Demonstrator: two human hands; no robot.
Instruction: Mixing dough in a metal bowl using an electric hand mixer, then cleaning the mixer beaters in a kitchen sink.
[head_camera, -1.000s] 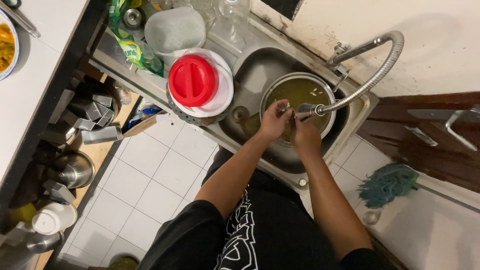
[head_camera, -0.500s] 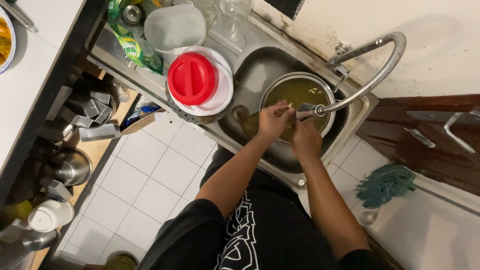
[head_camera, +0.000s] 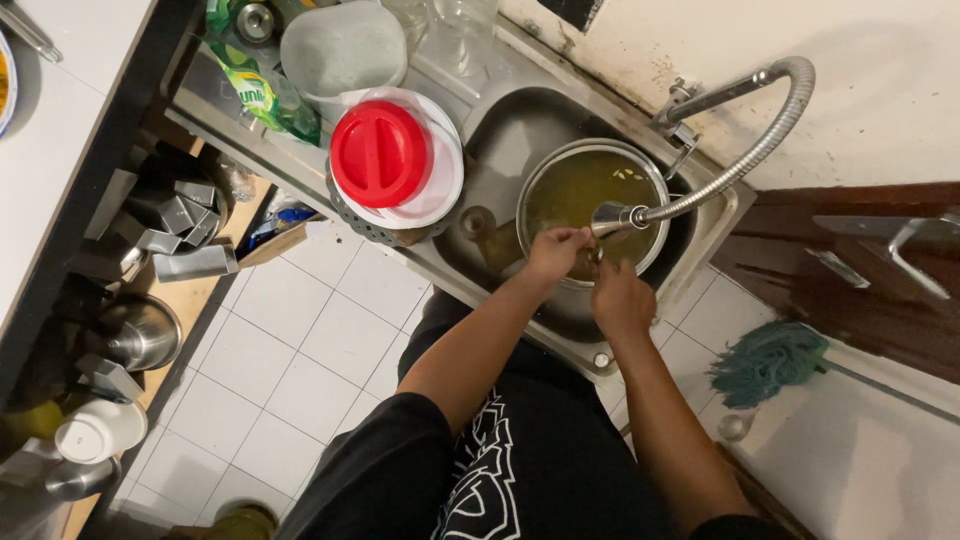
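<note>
Your two hands have barely shifted over the last second: they stay together at the near rim of the metal pot, right under the nozzle of the flexible tap, so the rinsing is still in hand rather than finished. Your left hand curls its fingers at the pot's edge; whether they pinch something small I cannot tell. Your right hand sits just nearer you than the pot, fingers bent in towards the left hand, and what they grip is hidden.

The pot stands in the steel sink, filled with murky yellow-green water with pale bits floating. Left of the pot, a red-lidded container rests on the drainer.
</note>
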